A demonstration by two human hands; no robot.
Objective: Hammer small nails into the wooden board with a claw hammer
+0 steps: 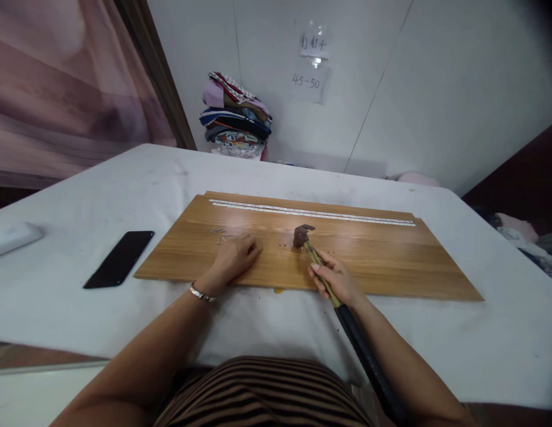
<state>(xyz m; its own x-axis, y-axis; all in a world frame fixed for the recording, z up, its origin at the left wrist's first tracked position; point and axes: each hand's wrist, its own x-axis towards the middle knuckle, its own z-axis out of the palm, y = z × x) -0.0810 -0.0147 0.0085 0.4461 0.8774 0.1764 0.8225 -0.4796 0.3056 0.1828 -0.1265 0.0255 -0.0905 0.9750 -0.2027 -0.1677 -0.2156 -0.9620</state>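
A rusty-headed claw hammer [322, 273] has a yellowish neck and a long black grip. My right hand [335, 276] is wrapped round its neck, with the head low over the wooden board [400, 261]. On the board's left part rests my left hand [237, 255], its fingers curled; whether they hold anything is hidden. Several nails [221, 236] lie loose just beyond that hand. Small dark spots show in the wood beside the hammer head. Two white measuring strips [311, 213] run along the board's far edge.
Left of the board lies a black phone [119, 260] on the white-covered table [102, 196]. A white object [13, 238] sits at the table's left edge. Folded clothes [238, 118] are stacked by the wall, where paper notes [312, 82] hang.
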